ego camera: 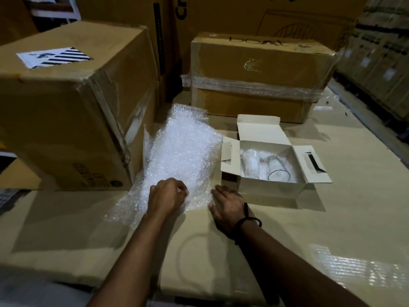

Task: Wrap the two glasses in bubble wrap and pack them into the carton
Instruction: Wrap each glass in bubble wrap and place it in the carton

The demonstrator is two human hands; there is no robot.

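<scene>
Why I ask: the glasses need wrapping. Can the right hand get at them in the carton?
Probably yes. The carton stands open just beyond the right hand, flaps folded out. The glasses show uncovered inside, and nothing stands between hand and carton.

A large brown cardboard box point(66, 103) fills the left of the frame, with a white striped label point(54, 57) on its top. At upper centre sits a film-bound box point(261, 69). Taller printed boxes point(221, 14) stand behind both. Flat cardboard sheets cover the worktop point(354, 218).
</scene>
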